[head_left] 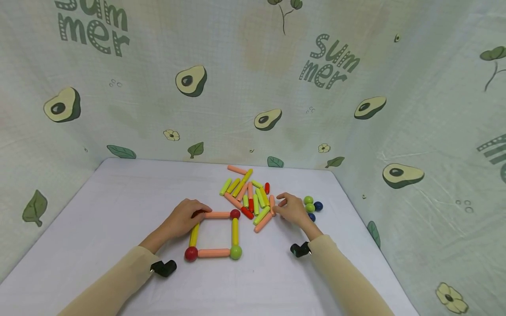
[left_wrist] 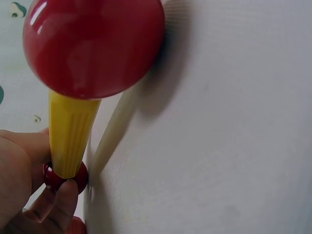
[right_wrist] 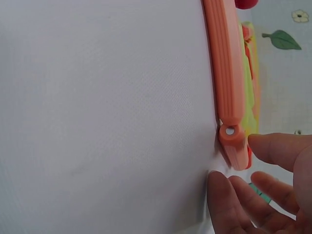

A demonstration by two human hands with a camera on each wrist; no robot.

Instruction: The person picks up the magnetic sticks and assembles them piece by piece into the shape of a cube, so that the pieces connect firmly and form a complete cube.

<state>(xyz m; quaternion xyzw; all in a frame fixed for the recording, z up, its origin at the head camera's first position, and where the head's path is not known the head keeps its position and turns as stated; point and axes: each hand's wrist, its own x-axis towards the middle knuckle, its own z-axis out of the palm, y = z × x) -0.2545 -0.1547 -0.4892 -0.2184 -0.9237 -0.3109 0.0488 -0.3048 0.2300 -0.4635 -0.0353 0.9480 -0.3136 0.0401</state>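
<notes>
Far-left red ball [left_wrist: 80, 176] is covered by the left hand [head_left: 189, 219] in the head view; we only get it from the left wrist, partly behind the left yellow rod [head_left: 193, 235]. That hand pinches the ball between thumb and fingers. Left end of the far salmon rod [head_left: 218, 215] is under the fingers too. Near-left red ball [head_left: 191, 254] is cut by the top edge of the left wrist view; a reddish bit at the bottom there we can't make out.

Square frame [head_left: 214, 253] lies flat on the table [head_left: 118, 228], left of the rod pile [head_left: 256, 205]. Its salmon rods run left-right, its yellow rods point away from the person.

Loose salmon rod [head_left: 272, 203] sits at the pile's right edge, long axis mostly fore-aft, near end by the right hand [head_left: 293, 210]. Diagonal salmon rod [head_left: 263, 223] lies just nearer, far end angled right. Right hand's fingers are parted and grip nothing; thumb tip is right by the loose rod, contact we can't tell. The nearer blue ball [head_left: 311, 217] is partly hidden behind that hand.

Both forearms reach forward and inward, palms down-ish, sleeves cut off at the bottom edge.
</notes>
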